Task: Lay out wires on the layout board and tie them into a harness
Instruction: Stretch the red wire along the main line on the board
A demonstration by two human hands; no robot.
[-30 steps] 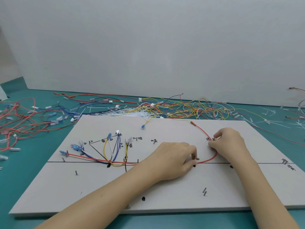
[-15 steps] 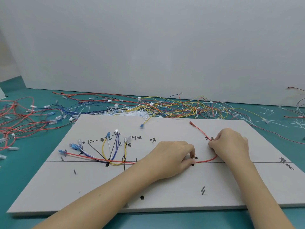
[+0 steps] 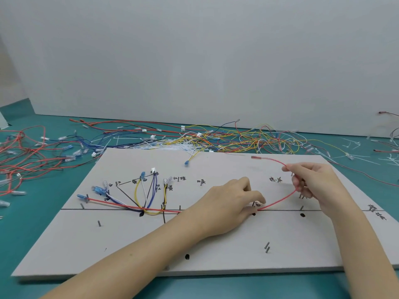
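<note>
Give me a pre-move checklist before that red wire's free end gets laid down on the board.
1. Left hand pins red wire at the trunk line: ok.
2. Right hand pinches the wire near its free end: ok.
3. Red terminal free, above the board: ok.
4. Wire's blue end seated at its left pin: ok.
5. Which pin the free end goes to: cannot tell.
</note>
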